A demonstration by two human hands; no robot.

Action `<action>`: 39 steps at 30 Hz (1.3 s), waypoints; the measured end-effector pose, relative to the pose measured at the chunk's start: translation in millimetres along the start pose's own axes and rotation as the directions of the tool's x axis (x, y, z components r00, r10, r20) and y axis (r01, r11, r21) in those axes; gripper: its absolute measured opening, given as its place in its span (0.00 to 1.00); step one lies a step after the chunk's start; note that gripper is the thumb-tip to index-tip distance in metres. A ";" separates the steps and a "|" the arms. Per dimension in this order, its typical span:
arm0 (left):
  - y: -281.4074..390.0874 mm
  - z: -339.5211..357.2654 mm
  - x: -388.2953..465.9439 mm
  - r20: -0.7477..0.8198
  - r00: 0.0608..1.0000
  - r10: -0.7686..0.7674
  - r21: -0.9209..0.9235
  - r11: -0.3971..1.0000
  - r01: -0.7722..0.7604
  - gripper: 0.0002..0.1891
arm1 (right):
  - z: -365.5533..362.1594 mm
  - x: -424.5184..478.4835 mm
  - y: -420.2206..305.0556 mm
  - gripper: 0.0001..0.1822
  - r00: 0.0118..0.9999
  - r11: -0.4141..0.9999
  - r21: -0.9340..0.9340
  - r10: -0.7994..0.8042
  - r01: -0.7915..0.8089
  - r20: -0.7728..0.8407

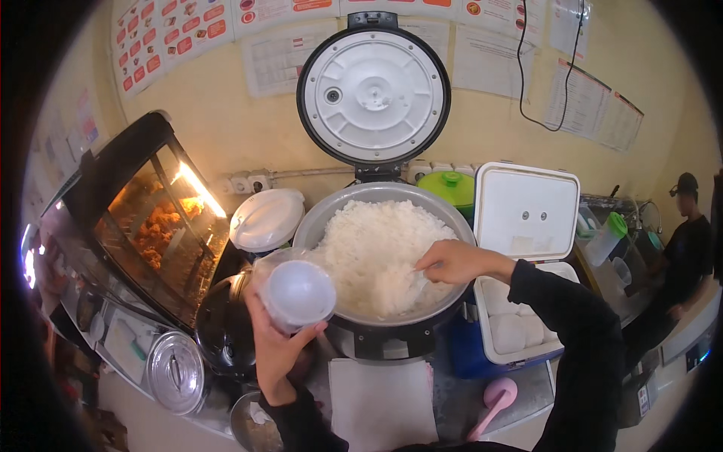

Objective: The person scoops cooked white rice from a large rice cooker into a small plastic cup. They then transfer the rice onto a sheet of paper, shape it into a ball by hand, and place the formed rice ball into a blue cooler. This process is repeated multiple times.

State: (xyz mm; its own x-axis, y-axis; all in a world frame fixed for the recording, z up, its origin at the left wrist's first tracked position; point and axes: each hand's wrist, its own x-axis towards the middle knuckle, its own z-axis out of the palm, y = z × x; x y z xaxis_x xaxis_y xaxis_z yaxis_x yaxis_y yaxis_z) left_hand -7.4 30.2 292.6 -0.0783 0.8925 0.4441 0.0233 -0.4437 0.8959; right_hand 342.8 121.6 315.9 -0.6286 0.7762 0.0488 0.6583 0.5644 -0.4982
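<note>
In front of me a large open rice cooker (390, 346) holds a heap of cooked white rice (384, 231). My left hand (271, 344) grips a translucent plastic cup (299, 294) at the cooker's left front rim, its round face turned up toward me. Clear plastic film (288, 255) shows behind the cup. Over the right side of the rice, my right hand (454, 261) has its fingers closed on a pale, see-through serving utensil (419, 282). Rice hides most of that utensil. The cooker's round lid (373, 96) stands upright behind the pot.
A lit glass warming cabinet (164, 220) with fried food stands left. Right of the cooker, an open blue cooler box (469, 350) holds white wrapped portions (508, 333). White paper sheets (381, 401) and a pink ladle (494, 401) lie in front. A person (686, 243) stands far right.
</note>
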 end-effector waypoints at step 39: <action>2.0 33.5 -7.1 -0.151 0.986 -0.074 -0.234 0.971 0.037 0.55 | 2.6 -37.8 -83.8 0.08 0.963 0.715 -0.651 0.252 -0.255 -0.100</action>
State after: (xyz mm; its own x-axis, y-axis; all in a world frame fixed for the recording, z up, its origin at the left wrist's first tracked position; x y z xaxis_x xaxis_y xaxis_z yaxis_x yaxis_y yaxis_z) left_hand 26.6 25.8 291.7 -0.2291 0.9006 0.3693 -0.2138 -0.4166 0.8836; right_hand 310.3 44.3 353.5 -0.3977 0.9175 0.0075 0.9006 0.3888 0.1945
